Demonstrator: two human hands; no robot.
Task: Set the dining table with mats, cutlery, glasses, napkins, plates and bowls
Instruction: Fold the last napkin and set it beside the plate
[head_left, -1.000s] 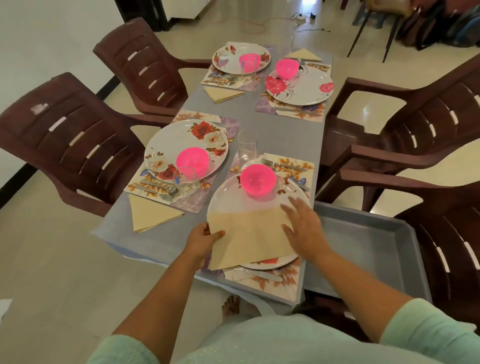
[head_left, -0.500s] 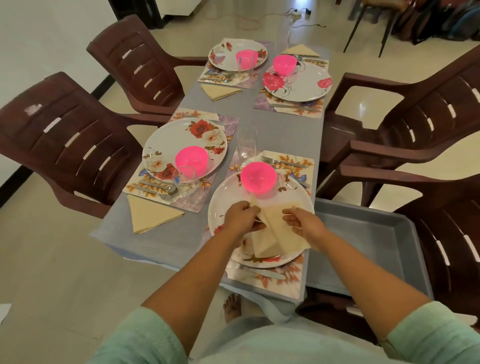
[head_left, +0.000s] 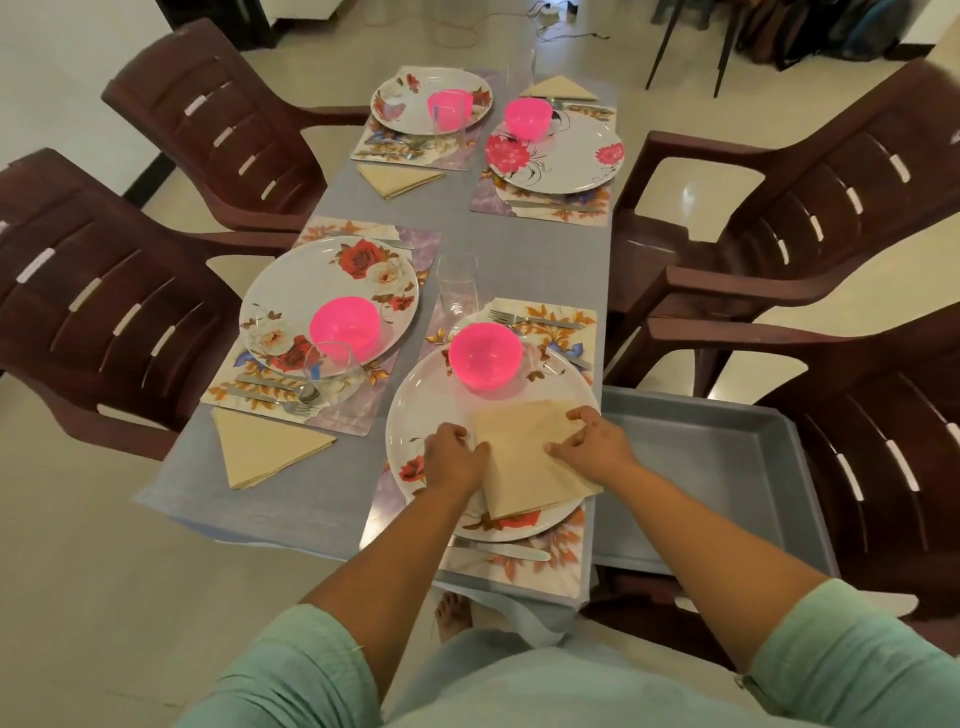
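Folding napkin (head_left: 530, 457) lower centre on plate (head_left: 415, 405): left hand (head_left: 456, 457) pinches its left edge, right hand (head_left: 592, 446) its right.

Four dark brown plastic chairs stand round a narrow table (head_left: 540, 260) under a grey cloth: a near left chair (head_left: 98, 306) and a far left chair (head_left: 218, 119) along its left edge, a far right chair (head_left: 810, 208) and a near right chair (head_left: 883, 467) along its right edge. The floor (head_left: 72, 545) is pale, glossy tile, with bright glare patches near the right chairs. A white wall (head_left: 57, 78) with a dark skirting runs at left. Cables (head_left: 566, 23) lie on the floor beyond the table's far edge.
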